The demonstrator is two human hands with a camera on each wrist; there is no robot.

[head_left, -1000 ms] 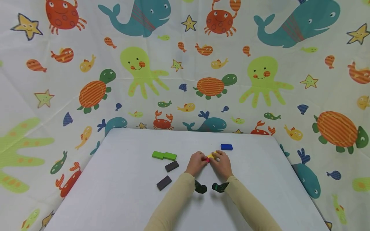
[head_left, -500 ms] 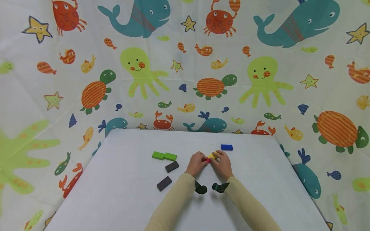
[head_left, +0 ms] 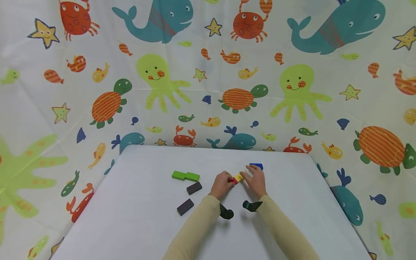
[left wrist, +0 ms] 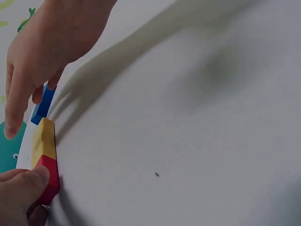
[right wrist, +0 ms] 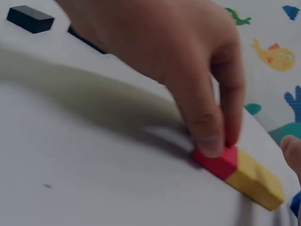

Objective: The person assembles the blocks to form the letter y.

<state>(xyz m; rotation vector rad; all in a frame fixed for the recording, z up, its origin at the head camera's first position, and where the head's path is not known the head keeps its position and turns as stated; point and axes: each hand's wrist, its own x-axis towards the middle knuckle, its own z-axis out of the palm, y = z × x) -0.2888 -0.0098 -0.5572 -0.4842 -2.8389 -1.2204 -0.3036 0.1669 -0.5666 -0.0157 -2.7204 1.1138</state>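
My left hand (head_left: 221, 185) pinches a red block (right wrist: 220, 164) between thumb and fingers, seen closest in the right wrist view. End to end with it on the white table lies a yellow block (left wrist: 43, 136), making one straight row. My right hand (head_left: 256, 183) hovers just right of the yellow block, fingers spread and holding nothing. Its fingers reach over a blue block (head_left: 257, 165) and hide part of it in the head view. In the left wrist view that blue block shows behind the right fingers, past the yellow block's far end.
Two green blocks (head_left: 185, 176) lie offset against each other, left of the hands. Nearer to me are two black blocks (head_left: 185, 207), set apart from one another. The white table (head_left: 123, 216) ends at the back against a curtain (head_left: 208, 108) printed with sea animals.
My right hand has let go of the yellow block and moved right, toward the blue block. The left hand keeps its pinch on the red block in place.
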